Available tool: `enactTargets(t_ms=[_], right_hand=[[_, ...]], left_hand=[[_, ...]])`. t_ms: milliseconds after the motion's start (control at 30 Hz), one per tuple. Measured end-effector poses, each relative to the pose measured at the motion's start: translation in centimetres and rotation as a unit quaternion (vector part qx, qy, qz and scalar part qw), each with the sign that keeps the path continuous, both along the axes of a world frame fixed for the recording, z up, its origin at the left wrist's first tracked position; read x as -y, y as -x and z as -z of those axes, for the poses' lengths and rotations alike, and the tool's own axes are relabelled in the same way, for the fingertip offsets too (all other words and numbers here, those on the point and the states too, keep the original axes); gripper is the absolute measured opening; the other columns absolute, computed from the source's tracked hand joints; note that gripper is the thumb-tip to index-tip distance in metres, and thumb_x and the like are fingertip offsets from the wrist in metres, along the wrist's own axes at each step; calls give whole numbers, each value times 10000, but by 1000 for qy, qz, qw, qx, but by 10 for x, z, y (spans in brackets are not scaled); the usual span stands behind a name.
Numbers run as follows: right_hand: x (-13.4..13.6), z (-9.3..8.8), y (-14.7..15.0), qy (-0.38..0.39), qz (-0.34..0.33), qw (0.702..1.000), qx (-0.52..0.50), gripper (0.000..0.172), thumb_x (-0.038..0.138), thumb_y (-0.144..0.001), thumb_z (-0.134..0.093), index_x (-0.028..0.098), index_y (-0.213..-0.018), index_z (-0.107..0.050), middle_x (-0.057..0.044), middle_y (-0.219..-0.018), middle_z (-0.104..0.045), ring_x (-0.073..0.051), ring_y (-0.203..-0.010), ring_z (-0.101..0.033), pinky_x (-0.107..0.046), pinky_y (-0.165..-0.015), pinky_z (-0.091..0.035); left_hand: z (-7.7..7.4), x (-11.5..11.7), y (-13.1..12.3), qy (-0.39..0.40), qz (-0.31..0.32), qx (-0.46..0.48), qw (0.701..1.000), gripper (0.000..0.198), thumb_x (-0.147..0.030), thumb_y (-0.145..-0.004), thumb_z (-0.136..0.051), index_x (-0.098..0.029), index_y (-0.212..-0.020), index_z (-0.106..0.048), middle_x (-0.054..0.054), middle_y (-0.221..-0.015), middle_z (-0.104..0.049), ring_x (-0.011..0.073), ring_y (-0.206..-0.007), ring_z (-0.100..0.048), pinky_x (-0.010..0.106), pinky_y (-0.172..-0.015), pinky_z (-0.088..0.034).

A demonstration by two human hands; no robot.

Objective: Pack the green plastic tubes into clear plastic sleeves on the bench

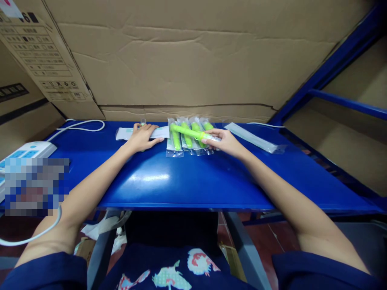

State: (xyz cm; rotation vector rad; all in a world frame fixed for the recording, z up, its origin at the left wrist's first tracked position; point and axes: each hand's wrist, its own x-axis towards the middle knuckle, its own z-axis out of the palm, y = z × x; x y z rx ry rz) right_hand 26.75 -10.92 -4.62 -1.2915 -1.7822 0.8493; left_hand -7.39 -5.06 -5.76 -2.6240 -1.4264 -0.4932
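Note:
My right hand is closed on one end of a green stick-shaped item in a clear sleeve, holding it crosswise over a row of several similar green packaged items lying side by side on the blue table. My left hand lies flat, fingers spread, on a stack of flat white packets to the left of the row.
A long clear flat packet lies to the right of the row. A white power strip with its cable sits at the left edge. Cardboard boxes wall the back. A blue rack frame rises at right.

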Motion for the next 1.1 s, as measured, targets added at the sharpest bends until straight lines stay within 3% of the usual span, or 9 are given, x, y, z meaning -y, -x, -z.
enactTargets(t_ms=[500, 733, 1100], right_hand=[[-1, 5, 0, 29, -39, 998, 28, 609, 518, -718, -807, 102, -1152, -713, -66, -772, -716, -160, -594, -615, -311, -581, -516], [-1, 5, -3, 26, -69, 997, 29, 592, 508, -719, -809, 125, -1162, -720, -68, -810, -737, -158, -608, -631, -314, -594, -529], [2, 4, -1, 21, -93, 995, 28, 565, 510, -730, -806, 135, -1147, -730, -68, -821, -742, -162, -618, -642, -323, -610, -555]], left_hand=[[-1, 9, -9, 25, 7, -22, 999, 576, -566, -1010, -384, -168, -1386, -563, 193, -1382, -627, 389, -1269, -553, 613, -1090, -289], [-2, 10, -12, 15, -14, -19, 1000, 509, -471, -1062, -277, -181, -1330, -597, 164, -1306, -685, 366, -1234, -596, 590, -1068, -313], [-7, 14, -16, 7, -48, -25, 999, 541, -420, -1076, -209, -152, -983, -670, 136, -1016, -762, 315, -974, -688, 565, -1014, -366]])
